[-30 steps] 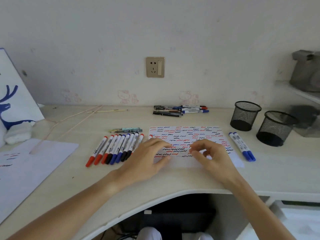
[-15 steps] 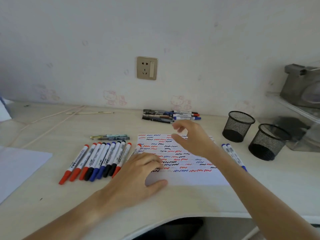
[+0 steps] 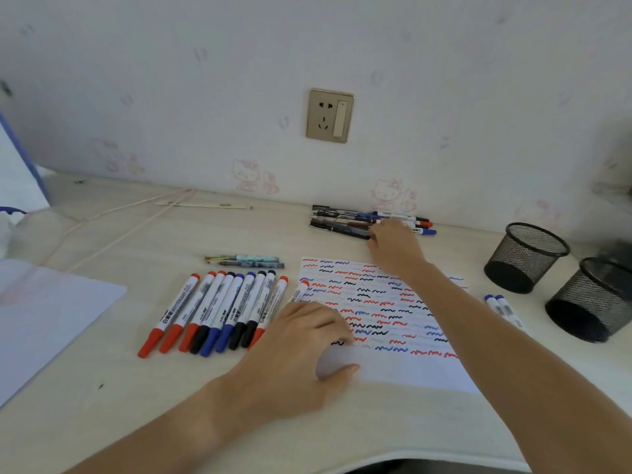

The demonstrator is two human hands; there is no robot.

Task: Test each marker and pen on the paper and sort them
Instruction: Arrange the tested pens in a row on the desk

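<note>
Blank sheet (image 3: 44,313): white paper at the far left of the desk (image 3: 102,388), lying flat and partly cut off by the frame edge.
Row of markers (image 3: 219,313): whiteboard markers laid side by side left of the test paper, white barrels with printed labels, caps toward the person; the caps run red, red, red, black, blue, blue, black, black, red.
Two pens (image 3: 244,261): just beyond the row, lying crosswise, one with a pale teal barrel and one darker.
Lone marker (image 3: 300,291): a red-ended marker at the paper's left edge, mostly hidden under the left hand.
Left hand (image 3: 297,357): resting palm down on the near left corner of the paper, fingers loosely bent with tips on the sheet, thumb pressing the bare lower margin; it holds no pen.
Test paper (image 3: 403,367): white sheet in the middle of the desk, covered in rows of short wavy scribbles in red, blue and black, some faint; the near strip is unmarked.
Untested pile (image 3: 342,222): dark pens and white markers with red and blue caps, lying crosswise against the wall behind the paper.
Right hand (image 3: 393,248): stretched over the paper to the pile, fingers curled down onto the pens there; whether they have closed on one cannot be told.
Pair of blue markers (image 3: 502,307): two blue-capped markers side by side, right of the paper.
Mesh cups (image 3: 526,258): two black wire holders at the far right, standing upright near each other.
</note>
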